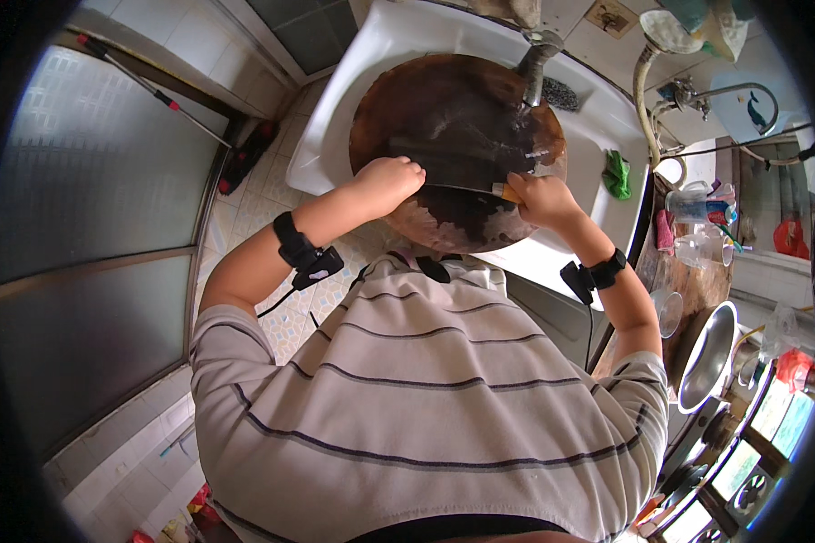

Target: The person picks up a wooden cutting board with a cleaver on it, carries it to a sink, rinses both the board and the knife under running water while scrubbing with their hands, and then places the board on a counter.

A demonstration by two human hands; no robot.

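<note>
A large round wok (441, 88) with a brown, blackened surface sits in the white sink (326, 146), under the metal faucet (534, 75). Water runs from the spout into it. Across its near part lies a broad dark blade (448, 166), apparently a cleaver, with a yellowish wooden handle. My right hand (543, 199) is closed around that handle. At the blade's left end my left hand (388, 183) is closed with curled fingers; its fingertips and exact hold are partly hidden.
A dark scrubbing pad (560, 94) and a green cloth (617, 174) lie in the sink on the right. Cups (696, 250) and a metal basin (708, 356) stand on the right-hand counter. A broom (248, 156) rests on the floor by the frosted door (102, 170).
</note>
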